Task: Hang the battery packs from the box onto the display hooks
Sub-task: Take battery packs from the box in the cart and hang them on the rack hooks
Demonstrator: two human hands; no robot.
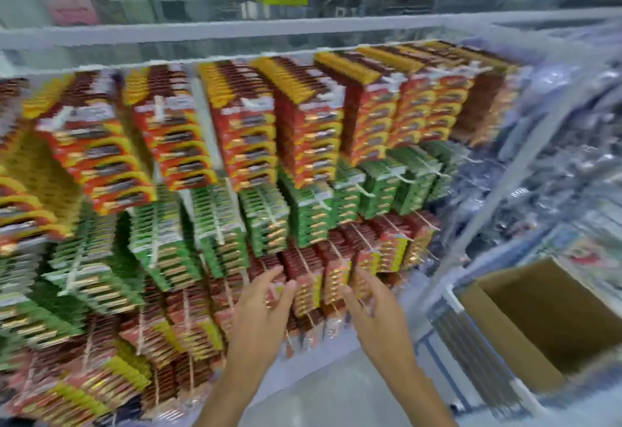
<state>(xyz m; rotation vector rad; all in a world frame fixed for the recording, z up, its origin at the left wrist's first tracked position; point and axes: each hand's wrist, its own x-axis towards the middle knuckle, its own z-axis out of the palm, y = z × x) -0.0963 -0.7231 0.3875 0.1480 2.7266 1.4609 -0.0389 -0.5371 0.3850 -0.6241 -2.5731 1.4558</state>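
Observation:
Rows of battery packs hang on display hooks across a white rack: red and yellow packs (309, 130) on top, green packs (303, 211) in the middle, dark red packs (304, 278) lower down. My left hand (261, 312) reaches toward the dark red row with its fingers spread and holds nothing. My right hand (373, 305) is just to the right, fingers extended against the packs there. The frame is blurred, so a grip on a pack cannot be made out. A brown cardboard box (498, 332) stands open at the lower right, and its inside looks bare.
A white rack post (498, 191) rises between the battery display and clear-bagged goods (565, 144) on the right. A white shelf rail (235, 32) runs above the packs. Pale floor (319, 389) shows under my forearms.

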